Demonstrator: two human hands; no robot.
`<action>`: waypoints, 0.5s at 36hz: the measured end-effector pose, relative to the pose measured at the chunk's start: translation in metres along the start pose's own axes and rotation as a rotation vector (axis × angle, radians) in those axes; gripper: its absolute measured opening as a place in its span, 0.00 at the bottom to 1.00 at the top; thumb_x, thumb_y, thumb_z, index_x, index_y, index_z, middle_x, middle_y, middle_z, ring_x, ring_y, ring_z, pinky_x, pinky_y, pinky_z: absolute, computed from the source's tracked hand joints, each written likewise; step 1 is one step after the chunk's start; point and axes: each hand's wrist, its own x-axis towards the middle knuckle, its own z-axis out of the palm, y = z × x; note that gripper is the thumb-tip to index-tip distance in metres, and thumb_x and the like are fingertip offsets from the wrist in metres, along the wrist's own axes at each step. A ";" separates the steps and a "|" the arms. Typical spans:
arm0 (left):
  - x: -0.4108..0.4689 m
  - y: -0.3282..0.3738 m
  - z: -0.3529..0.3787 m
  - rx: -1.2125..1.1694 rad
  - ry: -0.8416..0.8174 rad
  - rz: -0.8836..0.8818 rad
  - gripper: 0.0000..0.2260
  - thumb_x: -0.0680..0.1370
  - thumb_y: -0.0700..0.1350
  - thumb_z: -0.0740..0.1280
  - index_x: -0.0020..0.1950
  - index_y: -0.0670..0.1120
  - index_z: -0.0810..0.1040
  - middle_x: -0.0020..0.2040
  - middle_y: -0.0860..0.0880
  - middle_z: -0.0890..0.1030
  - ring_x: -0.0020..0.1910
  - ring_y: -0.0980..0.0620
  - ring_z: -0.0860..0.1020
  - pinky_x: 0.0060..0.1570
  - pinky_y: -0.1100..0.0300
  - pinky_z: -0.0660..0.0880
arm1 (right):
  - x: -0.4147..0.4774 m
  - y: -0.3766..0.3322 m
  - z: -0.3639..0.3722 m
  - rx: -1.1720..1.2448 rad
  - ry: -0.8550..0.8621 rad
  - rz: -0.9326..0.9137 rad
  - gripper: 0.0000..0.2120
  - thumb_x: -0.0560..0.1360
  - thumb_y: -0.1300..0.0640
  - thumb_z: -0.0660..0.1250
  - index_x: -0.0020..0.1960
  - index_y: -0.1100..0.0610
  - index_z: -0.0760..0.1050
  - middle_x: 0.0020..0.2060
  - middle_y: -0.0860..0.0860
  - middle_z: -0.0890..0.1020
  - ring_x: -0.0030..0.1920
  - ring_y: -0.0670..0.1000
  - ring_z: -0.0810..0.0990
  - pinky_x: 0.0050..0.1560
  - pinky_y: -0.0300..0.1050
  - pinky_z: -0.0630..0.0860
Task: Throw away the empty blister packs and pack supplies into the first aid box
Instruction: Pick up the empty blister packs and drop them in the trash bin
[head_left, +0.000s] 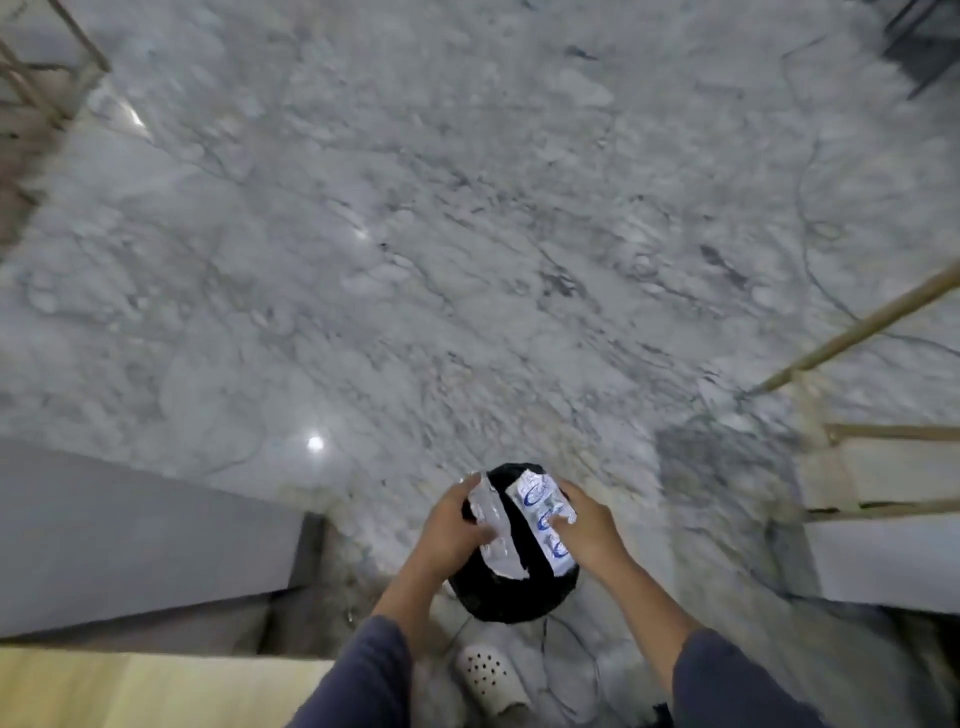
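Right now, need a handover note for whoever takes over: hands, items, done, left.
Left hand: shut on a clear silvery blister pack.
Right hand: shut on a foil blister pack with blue print.
Both packs are held over the round black-lined bin on the marble floor.
Done: packs carried to the bin.
Left: drop both, then pack supplies; first aid box not in view.

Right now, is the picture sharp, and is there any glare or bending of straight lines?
Head view: the marble floor is smeared by motion blur; small glare spots shine on it; the hands and blister packs over the black bin are sharper; edges bow from the wide lens.
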 end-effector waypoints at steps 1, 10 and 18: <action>0.012 -0.008 0.006 0.034 -0.018 -0.014 0.33 0.71 0.31 0.71 0.74 0.43 0.64 0.70 0.44 0.69 0.66 0.44 0.73 0.58 0.62 0.69 | 0.008 0.011 0.005 0.000 -0.006 0.022 0.26 0.74 0.68 0.61 0.70 0.54 0.65 0.68 0.56 0.72 0.65 0.55 0.72 0.62 0.41 0.67; 0.080 -0.066 0.033 0.241 -0.112 -0.137 0.32 0.73 0.33 0.69 0.75 0.41 0.61 0.74 0.43 0.66 0.70 0.47 0.68 0.64 0.60 0.66 | 0.070 0.068 0.054 0.023 -0.030 0.190 0.27 0.76 0.66 0.58 0.73 0.52 0.59 0.59 0.60 0.77 0.42 0.50 0.74 0.41 0.37 0.67; 0.093 -0.072 0.031 0.220 -0.202 -0.174 0.34 0.76 0.46 0.69 0.77 0.46 0.54 0.78 0.46 0.55 0.77 0.46 0.56 0.73 0.49 0.60 | 0.080 0.080 0.066 -0.126 -0.094 0.254 0.30 0.78 0.57 0.59 0.76 0.57 0.49 0.72 0.58 0.62 0.71 0.58 0.63 0.67 0.49 0.65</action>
